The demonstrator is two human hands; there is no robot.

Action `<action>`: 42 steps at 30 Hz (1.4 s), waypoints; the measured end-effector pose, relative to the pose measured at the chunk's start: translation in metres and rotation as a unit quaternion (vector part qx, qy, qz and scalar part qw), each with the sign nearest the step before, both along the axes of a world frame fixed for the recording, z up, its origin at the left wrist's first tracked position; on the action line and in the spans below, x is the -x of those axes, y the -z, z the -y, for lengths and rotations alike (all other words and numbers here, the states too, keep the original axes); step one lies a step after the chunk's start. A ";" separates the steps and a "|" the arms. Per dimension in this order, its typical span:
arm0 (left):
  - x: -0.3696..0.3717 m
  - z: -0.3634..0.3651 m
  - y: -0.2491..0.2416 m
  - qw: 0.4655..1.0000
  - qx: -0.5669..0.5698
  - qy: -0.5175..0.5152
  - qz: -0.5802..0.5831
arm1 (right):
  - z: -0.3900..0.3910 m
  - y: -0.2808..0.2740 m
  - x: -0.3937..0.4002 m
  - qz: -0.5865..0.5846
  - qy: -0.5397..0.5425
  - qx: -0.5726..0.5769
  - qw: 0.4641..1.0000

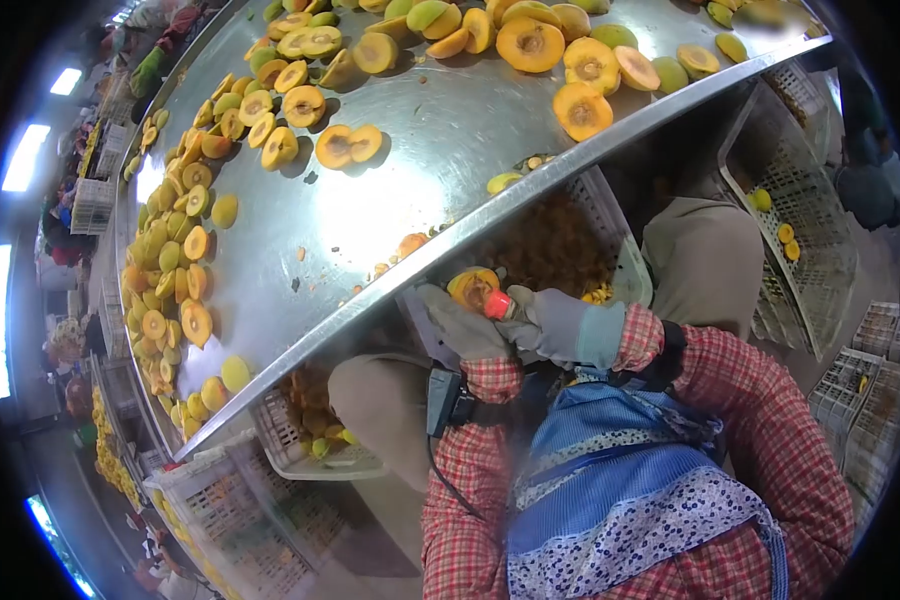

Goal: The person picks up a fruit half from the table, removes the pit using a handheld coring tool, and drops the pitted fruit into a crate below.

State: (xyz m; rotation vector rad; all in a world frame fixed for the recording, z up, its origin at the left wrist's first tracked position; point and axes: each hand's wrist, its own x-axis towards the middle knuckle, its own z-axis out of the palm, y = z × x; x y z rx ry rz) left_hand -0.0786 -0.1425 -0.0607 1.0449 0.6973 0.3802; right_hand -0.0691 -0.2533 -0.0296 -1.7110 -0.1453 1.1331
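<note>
Gloved in grey, my left hand [460,322] is closed around a halved yellow fruit [473,288], its cut side facing up. My right hand [555,322], in a grey glove, grips a small tool with a red handle [498,305], whose tip is at the middle of the fruit half. Both hands are close together just below the edge of the metal table [370,295]. Beneath and behind them is a crate [625,255] with brown, wet-looking pieces in it.
Many fruit halves [530,45] are spread over the tabletop. A crate with a few fruits [735,150] stands at the right. Another crate [330,465] is under the table edge at the left, and stacked crates [875,385] are at the far right.
</note>
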 end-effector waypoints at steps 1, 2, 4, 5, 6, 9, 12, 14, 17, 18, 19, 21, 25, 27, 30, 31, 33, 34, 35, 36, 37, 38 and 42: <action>0.000 0.001 0.008 1.000 0.002 0.002 0.000 | 0.001 0.001 -0.001 0.036 -0.014 0.020 0.999; 0.001 -0.001 0.022 0.998 -0.066 -0.008 -0.010 | 0.002 0.000 -0.001 0.036 -0.013 0.020 0.999; 0.005 -0.004 0.023 0.991 -0.134 -0.018 -0.020 | 0.004 0.001 -0.003 0.008 -0.030 0.021 0.999; 0.013 -0.008 0.020 0.920 -0.382 0.059 -0.063 | 0.006 -0.001 -0.003 0.006 -0.028 0.021 0.999; 0.016 -0.011 0.014 0.782 -0.603 0.128 -0.098 | 0.007 -0.005 -0.005 -0.036 -0.023 0.019 0.999; 0.010 -0.012 -0.002 0.976 -0.086 0.197 0.044 | 0.011 -0.006 -0.008 -0.075 -0.006 -0.004 0.997; 0.009 -0.011 -0.007 0.978 0.068 0.176 0.085 | 0.010 -0.014 -0.005 -0.066 0.032 -0.038 0.997; 0.007 -0.003 -0.015 0.981 0.110 0.144 0.064 | 0.006 -0.007 0.000 -0.059 0.060 -0.050 0.995; 0.004 0.002 -0.015 0.988 0.100 0.111 0.048 | 0.002 0.020 0.007 0.035 0.101 -0.088 0.990; 0.003 0.001 -0.014 0.991 0.042 0.114 0.057 | 0.002 0.012 0.007 0.057 0.091 -0.070 0.992; 0.002 0.000 -0.013 0.991 0.042 0.114 0.056 | 0.001 0.008 0.007 0.078 0.080 -0.052 0.992; 0.001 -0.003 -0.008 0.995 0.017 0.088 0.040 | -0.003 0.026 0.009 0.171 0.058 -0.034 0.983; 0.002 -0.011 0.011 0.999 -0.019 0.043 0.020 | 0.000 -0.007 0.000 0.044 -0.012 0.008 0.999; 0.002 -0.016 0.023 0.816 -0.577 0.017 -0.009 | 0.002 -0.006 0.000 0.030 -0.024 0.009 0.999; -0.001 -0.016 0.011 0.974 -0.150 0.119 0.119 | 0.003 0.011 0.009 0.064 -0.018 -0.033 0.997; 0.000 -0.018 0.002 0.974 -0.152 0.119 0.120 | 0.002 0.016 0.012 0.111 -0.003 -0.081 0.991; 0.001 -0.023 -0.011 0.954 -0.157 0.232 0.106 | 0.006 0.013 0.010 -0.009 -0.001 -0.090 0.996; 0.001 -0.025 -0.013 0.953 -0.159 0.232 0.108 | 0.008 0.006 0.009 -0.131 0.003 -0.096 0.987; 0.001 -0.026 -0.014 0.954 -0.116 0.255 0.103 | 0.009 0.000 0.009 -0.130 0.004 -0.097 0.987; 0.000 -0.027 -0.014 0.953 -0.073 0.277 0.099 | 0.009 -0.007 0.008 -0.089 -0.011 -0.052 0.995; -0.001 -0.028 -0.014 0.953 -0.073 0.278 0.100 | 0.010 -0.010 0.009 -0.048 -0.027 -0.006 0.998; -0.002 -0.030 -0.013 0.942 -0.091 0.307 0.100 | 0.011 -0.002 0.011 -0.049 -0.026 -0.006 0.998; 0.002 -0.021 -0.013 0.952 -0.021 0.278 0.130 | 0.017 -0.001 0.009 -0.045 -0.010 -0.056 0.997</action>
